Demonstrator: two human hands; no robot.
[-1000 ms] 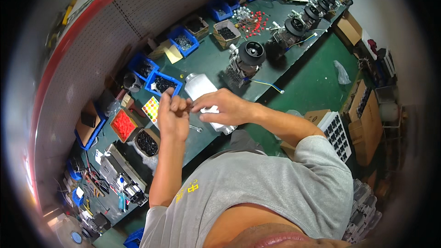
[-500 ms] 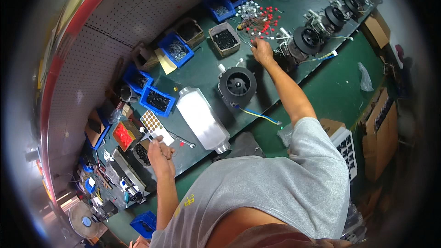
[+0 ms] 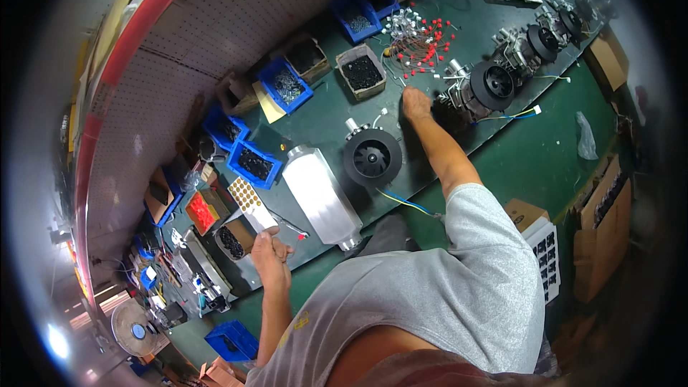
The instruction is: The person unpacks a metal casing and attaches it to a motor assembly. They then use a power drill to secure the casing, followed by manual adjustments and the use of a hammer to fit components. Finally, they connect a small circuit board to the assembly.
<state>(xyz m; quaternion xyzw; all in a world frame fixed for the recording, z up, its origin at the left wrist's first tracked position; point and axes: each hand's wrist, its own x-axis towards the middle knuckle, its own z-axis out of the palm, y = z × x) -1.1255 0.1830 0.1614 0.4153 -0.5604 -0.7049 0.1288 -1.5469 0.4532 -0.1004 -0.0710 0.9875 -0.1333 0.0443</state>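
R fingers curled nr red-capped wires, L fingers nr white sheet; can't tell either grip.

On the bench we see leads, thin and tangled, their ends red or white, loosely heaped; well apart, a brown-dotted sheet lies seemingly flat beside a wrench.

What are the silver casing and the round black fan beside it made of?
Silver casing: probably bare metal, perhaps aluminium, with a smooth satin sheen; it throws a broad, bright reflection. Black fan: likely plastic, matte, since its surface looks evenly dull, though coated metal is possible.
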